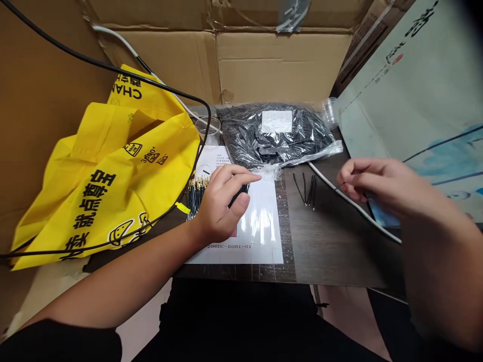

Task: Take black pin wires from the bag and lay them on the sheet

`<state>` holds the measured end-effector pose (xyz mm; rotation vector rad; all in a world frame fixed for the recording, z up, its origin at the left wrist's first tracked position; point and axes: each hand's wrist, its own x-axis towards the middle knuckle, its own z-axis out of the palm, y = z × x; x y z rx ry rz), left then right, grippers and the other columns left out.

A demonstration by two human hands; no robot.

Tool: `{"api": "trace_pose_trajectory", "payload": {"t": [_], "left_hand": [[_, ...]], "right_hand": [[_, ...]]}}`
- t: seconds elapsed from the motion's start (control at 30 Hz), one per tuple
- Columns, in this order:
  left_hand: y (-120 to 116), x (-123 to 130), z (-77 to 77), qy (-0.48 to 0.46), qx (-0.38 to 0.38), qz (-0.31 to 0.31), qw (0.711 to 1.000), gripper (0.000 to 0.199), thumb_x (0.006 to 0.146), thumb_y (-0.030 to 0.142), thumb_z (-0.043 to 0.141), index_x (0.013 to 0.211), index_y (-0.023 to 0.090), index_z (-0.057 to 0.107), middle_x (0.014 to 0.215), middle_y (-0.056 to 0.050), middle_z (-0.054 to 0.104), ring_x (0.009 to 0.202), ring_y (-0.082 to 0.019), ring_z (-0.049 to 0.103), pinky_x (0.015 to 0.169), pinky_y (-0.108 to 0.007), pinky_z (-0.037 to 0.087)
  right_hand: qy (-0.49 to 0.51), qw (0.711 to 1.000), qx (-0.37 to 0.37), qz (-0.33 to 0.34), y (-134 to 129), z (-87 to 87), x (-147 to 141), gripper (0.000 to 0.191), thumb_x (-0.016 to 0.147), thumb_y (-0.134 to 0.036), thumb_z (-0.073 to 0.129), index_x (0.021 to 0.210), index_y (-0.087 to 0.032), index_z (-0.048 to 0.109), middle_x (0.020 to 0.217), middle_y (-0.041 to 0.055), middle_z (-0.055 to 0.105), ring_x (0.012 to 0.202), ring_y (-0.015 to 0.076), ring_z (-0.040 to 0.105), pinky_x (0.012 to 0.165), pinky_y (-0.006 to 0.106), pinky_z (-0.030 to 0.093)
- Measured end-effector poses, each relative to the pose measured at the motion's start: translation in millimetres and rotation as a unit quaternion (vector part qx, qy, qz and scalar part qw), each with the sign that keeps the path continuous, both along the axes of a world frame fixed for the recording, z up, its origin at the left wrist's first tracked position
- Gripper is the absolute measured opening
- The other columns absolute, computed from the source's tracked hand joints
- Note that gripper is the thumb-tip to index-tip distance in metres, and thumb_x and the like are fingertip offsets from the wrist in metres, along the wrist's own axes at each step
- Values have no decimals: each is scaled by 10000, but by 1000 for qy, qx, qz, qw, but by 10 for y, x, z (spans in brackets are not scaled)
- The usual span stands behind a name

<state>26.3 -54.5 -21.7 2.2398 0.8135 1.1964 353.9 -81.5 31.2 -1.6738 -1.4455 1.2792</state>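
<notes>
My left hand (224,203) hovers over or rests on a printed sheet (260,241), its thumb and fingers apart. It partly hides a bunch of short black wires with gold-coloured ends (194,193) lying on the paper. To the right, my right hand (381,183) is closed in a pinch above the table. A tiny dark tip shows at its fingertips, too small to name. Between the hands a few loose black wires (310,191) lie on the dark tabletop. Behind them sits a clear plastic bag full of black wires (241,136) with a white label.
A yellow bag (101,166) with black print covers the left side. A black cable (113,68) crosses over it, and a white cable (354,203) runs across the right. Clear plastic cups (330,113) stand behind. Cardboard (279,70) walls the back; a pale printed box (411,100) stands right.
</notes>
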Motion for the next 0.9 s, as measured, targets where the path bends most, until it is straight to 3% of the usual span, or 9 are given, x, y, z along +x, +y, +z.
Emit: {"api": "trace_pose_trajectory", "payload": {"t": [0.1,0.23,0.37,0.47,0.57,0.67,0.77,0.9], "left_hand": [[-1,12,2,8,-3,14,1000,398,991,388,372,1129,166,673,1083,-104,614,1058,-208,571,961,-421,456],[0,19,10,11,-6,19,1000,358,985,361,395,1055,168,688,1027,-93,617,1011,-199,567,928,-410,461],[-1,13,15,9,-5,18,1000,358,986,356,390,1030,166,690,1014,-91,618,991,-194,565,916,-404,453],[-2,6,16,5,-5,19,1000,384,994,370,362,1025,174,690,1014,-91,620,990,-194,564,916,-404,448],[-1,1,18,2,-10,20,1000,401,996,374,349,1021,172,694,1016,-93,620,993,-197,565,923,-409,444],[-4,4,22,2,-12,21,1000,393,991,356,357,1016,165,700,1016,-94,620,997,-197,568,928,-410,438],[-10,12,25,4,-11,18,1000,369,985,337,379,1016,160,700,1014,-92,621,996,-193,570,924,-402,438],[-13,12,25,6,-10,14,1000,358,983,330,387,1012,155,698,1011,-92,619,992,-192,567,916,-397,443]], "right_hand": [[-108,985,-116,68,-3,-119,139,122,840,-317,561,804,-201,578,670,-12,552,548,76,443,490,238,299],[-171,969,-147,99,84,-252,170,239,855,-413,543,762,-194,569,646,-2,520,543,87,415,483,252,287],[-245,956,-124,108,191,-320,170,278,849,-444,552,756,-191,618,620,16,564,526,105,439,511,282,329],[-270,954,-94,84,205,-309,154,397,824,-591,600,832,-200,674,658,34,634,546,135,511,551,305,378],[-318,948,-33,4,125,-274,116,484,815,-671,589,979,-227,694,763,62,693,662,203,615,628,345,430],[-390,917,31,-80,-23,-289,24,471,812,-662,597,1035,-253,668,826,61,705,738,240,636,643,358,435],[-416,908,24,-52,-158,-386,-116,459,806,-677,589,924,-237,645,808,53,686,683,216,610,603,344,415],[-423,905,31,-24,-229,-543,-221,395,825,-626,597,927,-245,607,750,14,660,666,194,594,605,331,398]]}}
